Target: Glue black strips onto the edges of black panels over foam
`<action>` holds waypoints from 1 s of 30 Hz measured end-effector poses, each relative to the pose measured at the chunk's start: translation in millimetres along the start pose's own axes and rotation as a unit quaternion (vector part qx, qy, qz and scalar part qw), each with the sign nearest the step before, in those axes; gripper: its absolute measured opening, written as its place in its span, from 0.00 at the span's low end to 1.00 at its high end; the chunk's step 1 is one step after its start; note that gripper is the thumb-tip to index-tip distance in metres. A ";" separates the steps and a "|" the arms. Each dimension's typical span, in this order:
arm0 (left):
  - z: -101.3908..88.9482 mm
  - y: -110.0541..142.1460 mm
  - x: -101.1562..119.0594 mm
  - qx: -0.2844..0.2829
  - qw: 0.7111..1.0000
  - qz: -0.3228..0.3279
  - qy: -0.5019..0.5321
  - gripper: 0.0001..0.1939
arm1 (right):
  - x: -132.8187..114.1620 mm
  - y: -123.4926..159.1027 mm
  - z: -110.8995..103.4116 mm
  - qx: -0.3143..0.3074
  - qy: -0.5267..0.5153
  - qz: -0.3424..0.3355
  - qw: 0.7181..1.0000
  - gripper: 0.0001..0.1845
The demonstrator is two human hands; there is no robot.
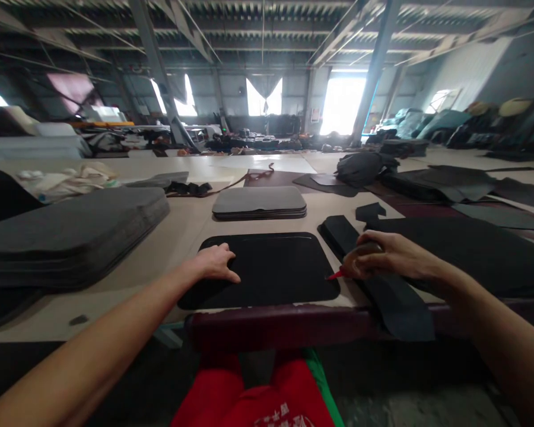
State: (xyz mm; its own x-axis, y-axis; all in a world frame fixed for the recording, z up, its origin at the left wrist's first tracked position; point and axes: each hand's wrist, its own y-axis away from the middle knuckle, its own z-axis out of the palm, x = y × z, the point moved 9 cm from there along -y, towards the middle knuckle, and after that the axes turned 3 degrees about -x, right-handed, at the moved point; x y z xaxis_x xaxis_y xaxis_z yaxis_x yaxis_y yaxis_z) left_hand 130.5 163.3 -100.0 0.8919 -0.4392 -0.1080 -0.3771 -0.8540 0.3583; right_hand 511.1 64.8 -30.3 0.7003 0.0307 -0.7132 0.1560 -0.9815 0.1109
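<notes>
A black rounded-corner panel (276,267) lies flat at the table's front edge, with a thin shiny line along its far side. My left hand (216,263) rests on the panel's left part, thumb and fingers apart. In my right hand (387,252) is a brownish squeeze bottle (355,260), mostly covered by the fingers. Its red nozzle (336,275) points left and down, at the panel's right edge. Just beyond the panel sits a small stack of grey rounded panels (258,200). Dark strips (338,232) lie beside the panel on the right, partly under my right hand.
A thick stack of dark grey sheets (71,228) stands at the left. Large black sheets (463,249) cover the right side. Farther back are a dark bundle (362,168), a brown strap (235,182) and pale cloth (73,181). A dark piece (400,305) hangs over the table's front edge.
</notes>
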 end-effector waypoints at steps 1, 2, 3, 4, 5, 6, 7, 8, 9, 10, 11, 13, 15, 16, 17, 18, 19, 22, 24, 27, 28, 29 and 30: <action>0.3 -0.2 -0.3 -0.001 1.000 -0.001 0.000 0.48 | 1.7 5.0 2.3 -0.003 -0.015 0.007 1.000 0.16; 0.5 -0.3 -0.6 -0.003 1.000 -0.003 0.000 0.48 | 3.1 8.3 3.5 -0.002 -0.026 0.011 1.000 0.17; 0.5 -0.4 -0.7 -0.004 1.000 -0.005 -0.001 0.48 | 4.2 9.7 3.6 0.003 -0.027 0.012 1.000 0.17; 0.3 -0.5 -0.9 -0.004 1.000 -0.008 -0.001 0.48 | 4.6 9.1 2.0 0.014 -0.012 0.006 1.000 0.17; 0.0 -0.5 -0.8 -0.005 1.000 -0.009 -0.001 0.48 | 4.3 6.6 -0.7 0.029 0.013 -0.003 1.000 0.17; -0.3 -0.5 -0.5 -0.007 1.000 -0.010 -0.001 0.48 | 3.7 2.4 -4.3 0.047 0.045 -0.015 0.998 0.17; -0.7 -0.5 -0.3 -0.008 1.000 -0.011 -0.001 0.48 | 3.1 -3.4 -8.1 0.067 0.079 -0.027 0.994 0.17; -1.1 -0.4 -0.1 -0.009 1.000 -0.012 0.000 0.48 | 3.0 -10.6 -11.5 0.084 0.111 -0.035 0.990 0.16; -1.4 -0.3 0.1 -0.010 1.000 -0.012 0.000 0.48 | 3.3 -19.0 -14.2 0.097 0.139 -0.040 0.985 0.16; -1.6 -0.2 0.1 -0.010 1.000 -0.012 0.001 0.49 | 3.7 -28.1 -16.7 0.110 0.162 -0.045 0.980 0.15; -1.7 -0.1 0.1 -0.010 1.000 -0.012 0.002 0.49 | 4.1 -37.5 -18.9 0.123 0.183 -0.047 0.974 0.15; -1.1 -0.2 -0.5 -0.010 1.000 -0.013 0.004 0.49 | 5.0 -56.0 -21.8 0.147 0.211 -0.049 0.965 0.16; 0.2 -0.8 -1.3 -0.010 1.000 -0.013 0.003 0.48 | 7.0 -73.0 -22.5 0.162 0.214 -0.045 0.962 0.16; 0.9 -1.2 -1.6 -0.010 1.000 -0.013 0.003 0.48 | 8.5 -80.6 -22.2 0.167 0.211 -0.041 0.962 0.16; 1.4 -1.4 -1.7 -0.010 1.000 -0.014 0.002 0.48 | 10.3 -87.4 -22.1 0.173 0.208 -0.035 0.962 0.17; 1.7 -1.5 -1.6 -0.010 1.000 -0.013 0.002 0.48 | 12.2 -93.4 -21.9 0.179 0.206 -0.029 0.962 0.18; 1.7 -1.3 -1.3 -0.010 1.000 -0.013 0.003 0.48 | 13.9 -98.4 -22.0 0.185 0.207 -0.023 0.960 0.18; 0.3 0.7 -0.3 -0.008 1.000 -0.014 0.004 0.47 | 18.4 -106.6 -23.0 0.197 0.201 -0.007 0.959 0.20; -0.4 1.9 0.0 -0.007 1.000 -0.014 0.006 0.47 | 20.1 -104.6 -23.5 0.192 0.188 0.000 0.963 0.20; 0.5 1.2 -1.0 -0.005 1.000 -0.012 0.008 0.47 | 19.4 -88.1 -23.2 0.168 0.141 0.004 0.976 0.19; 1.2 0.2 -1.8 -0.004 1.000 -0.012 0.007 0.48 | 18.6 -79.4 -22.4 0.156 0.119 0.005 0.981 0.18; 2.0 -1.1 -2.6 -0.002 1.000 -0.011 0.006 0.48 | 17.7 -69.7 -21.0 0.141 0.094 0.005 0.985 0.17; 2.6 -2.5 -3.3 0.000 1.000 -0.009 0.005 0.48 | 17.1 -59.4 -18.9 0.124 0.068 0.007 0.990 0.17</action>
State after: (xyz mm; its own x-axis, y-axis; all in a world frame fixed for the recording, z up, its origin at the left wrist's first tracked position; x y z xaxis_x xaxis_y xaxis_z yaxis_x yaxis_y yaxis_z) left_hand 127.9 166.1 -102.9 0.9010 -0.4208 -0.1057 -0.3610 -0.8621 0.3556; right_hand 526.9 127.3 -36.1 0.7908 0.0244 -0.6116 -0.0191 -0.9977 -0.0644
